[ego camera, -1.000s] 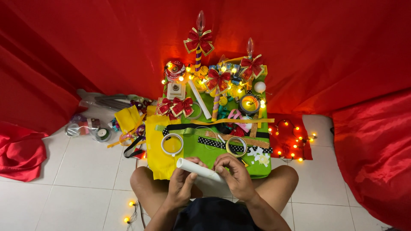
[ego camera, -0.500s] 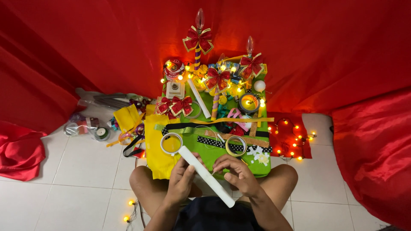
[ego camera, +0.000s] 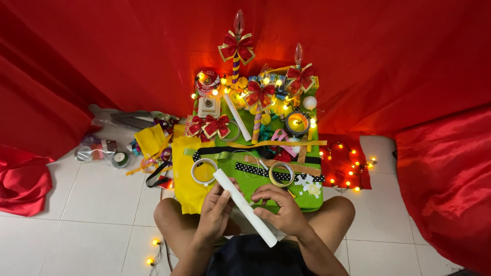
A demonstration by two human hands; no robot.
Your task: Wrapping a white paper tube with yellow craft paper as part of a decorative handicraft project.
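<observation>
White paper tube [ego camera: 244, 206] slanted between left hand [ego camera: 215, 214] and right hand [ego camera: 281, 209]

A white paper tube [ego camera: 245, 207], long and slim, lies slanted from far left to near right over the near edge of the green board [ego camera: 307, 202], gripped between both hands above the lap.

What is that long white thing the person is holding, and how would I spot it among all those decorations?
Start at the green board on the person's lap, crowded with red bows and lights. At its near edge, both hands, left hand and right hand, grip a white paper tube lying diagonally. A second white tube lies farther back, untouched, by the bows.
</observation>
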